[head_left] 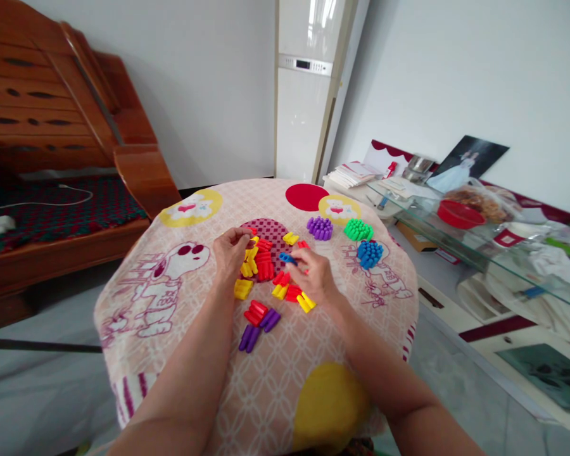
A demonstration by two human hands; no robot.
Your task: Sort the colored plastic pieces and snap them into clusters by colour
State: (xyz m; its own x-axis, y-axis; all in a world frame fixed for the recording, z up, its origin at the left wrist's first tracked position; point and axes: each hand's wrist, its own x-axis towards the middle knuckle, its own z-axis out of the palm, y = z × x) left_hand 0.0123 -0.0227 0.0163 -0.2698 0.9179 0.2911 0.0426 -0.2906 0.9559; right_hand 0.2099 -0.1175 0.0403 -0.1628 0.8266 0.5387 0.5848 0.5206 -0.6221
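**Right hand grips a small blue plastic peg-shaped piece over a round, cloth-covered table**

In the head view, the blue piece sits between the right hand's thumb and fingers, pointing away from the palm near the middle of the table. Just below that hand lies a small group of red and yellow plastic pieces.

The left hand has its thumb and fingers drawn together at the left side of a larger pile. Whether it holds a piece cannot be told. Beside its fingertips are yellow ridged plastic pieces, with red ridged plastic pieces next to them on the right. A separate yellow plastic block lies just below the left hand.

Nearer the person, a red plastic block lies close to two pairs of purple plastic cylinders. A small yellow plastic piece lies beyond the blue one.

Toward the table's far right stand three tight clusters of pegs: purple, bright green and blue, near one another but apart from the pile.

To the left is a brown carved wooden bench; to the right, a glass shelf carries a red plastic bowl.
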